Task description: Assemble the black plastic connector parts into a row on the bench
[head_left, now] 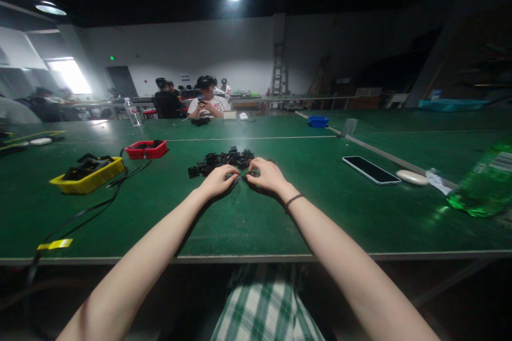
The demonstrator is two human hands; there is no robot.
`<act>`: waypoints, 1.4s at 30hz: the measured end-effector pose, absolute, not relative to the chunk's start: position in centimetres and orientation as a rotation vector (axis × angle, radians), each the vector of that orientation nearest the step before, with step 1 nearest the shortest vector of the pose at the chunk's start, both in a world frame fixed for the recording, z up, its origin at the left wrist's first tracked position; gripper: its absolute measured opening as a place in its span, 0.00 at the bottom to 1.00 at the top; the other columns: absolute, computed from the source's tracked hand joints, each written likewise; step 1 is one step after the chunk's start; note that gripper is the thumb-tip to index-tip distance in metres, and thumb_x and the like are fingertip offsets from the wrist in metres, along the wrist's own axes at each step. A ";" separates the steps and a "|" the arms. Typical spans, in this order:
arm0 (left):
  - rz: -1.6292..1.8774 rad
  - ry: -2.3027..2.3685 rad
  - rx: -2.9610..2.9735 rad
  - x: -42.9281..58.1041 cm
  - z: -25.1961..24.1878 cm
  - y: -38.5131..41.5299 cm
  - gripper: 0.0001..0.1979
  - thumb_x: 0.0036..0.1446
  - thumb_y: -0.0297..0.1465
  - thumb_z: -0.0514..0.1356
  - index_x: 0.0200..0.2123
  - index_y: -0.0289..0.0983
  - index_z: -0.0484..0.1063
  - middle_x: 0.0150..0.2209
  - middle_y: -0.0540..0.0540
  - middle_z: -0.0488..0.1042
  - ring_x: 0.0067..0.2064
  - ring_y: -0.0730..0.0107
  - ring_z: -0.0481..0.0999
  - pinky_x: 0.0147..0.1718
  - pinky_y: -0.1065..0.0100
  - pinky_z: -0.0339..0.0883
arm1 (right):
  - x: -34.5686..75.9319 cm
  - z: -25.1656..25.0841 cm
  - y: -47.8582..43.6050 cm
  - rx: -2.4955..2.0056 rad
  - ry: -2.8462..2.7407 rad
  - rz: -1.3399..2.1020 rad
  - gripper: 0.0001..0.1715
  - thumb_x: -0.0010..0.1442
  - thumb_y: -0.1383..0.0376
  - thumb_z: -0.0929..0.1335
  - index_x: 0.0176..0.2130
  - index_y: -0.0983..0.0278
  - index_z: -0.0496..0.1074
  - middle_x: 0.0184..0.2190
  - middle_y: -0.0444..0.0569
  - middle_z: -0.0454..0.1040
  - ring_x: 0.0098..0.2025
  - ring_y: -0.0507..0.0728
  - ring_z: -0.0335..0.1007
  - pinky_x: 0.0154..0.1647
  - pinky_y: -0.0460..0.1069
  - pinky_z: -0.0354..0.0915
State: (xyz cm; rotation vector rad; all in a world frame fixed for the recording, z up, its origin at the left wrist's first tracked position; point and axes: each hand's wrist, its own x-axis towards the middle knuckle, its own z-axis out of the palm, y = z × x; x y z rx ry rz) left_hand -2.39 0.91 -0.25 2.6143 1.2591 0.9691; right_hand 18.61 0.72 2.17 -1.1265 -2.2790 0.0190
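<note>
A loose pile of small black plastic parts [218, 160] lies on the green table [240, 224] in front of me. Just on the near side of it, my left hand [220, 180] and my right hand [266, 175] rest close together, thumbs and fingers pinched toward each other. Something small and dark shows at the fingertips of each hand, too small to name. A dark band circles my right wrist.
To the left are a yellow tray [94, 181] and a red tray [148, 150] with black parts, beside a black cable [108, 200]. On the right lie a phone [370, 169], a white mouse-like object [412, 177] and a green bottle [486, 186]. People sit farther back.
</note>
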 end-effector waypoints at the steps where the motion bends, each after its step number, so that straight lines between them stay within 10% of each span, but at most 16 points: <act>1: 0.971 1.255 2.615 -2.4 -0.3 0.9 0.11 0.60 0.32 0.54 0.40 0.37 0.75 0.41 0.43 0.78 0.44 0.63 0.76 0.47 0.61 0.69 | 18.7 2.1 0.8 -1.149 -2.270 0.002 0.07 0.53 0.62 0.70 0.33 0.63 0.73 0.41 0.50 0.74 0.41 0.56 0.71 0.44 0.49 0.64; 42: 0.985 1.236 2.627 -2.5 -0.3 1.0 0.11 0.60 0.32 0.54 0.39 0.37 0.75 0.41 0.44 0.78 0.44 0.62 0.76 0.47 0.61 0.68 | 20.4 1.7 2.3 -1.644 -1.999 0.018 0.09 0.51 0.59 0.67 0.30 0.63 0.70 0.45 0.53 0.71 0.49 0.61 0.64 0.53 0.54 0.55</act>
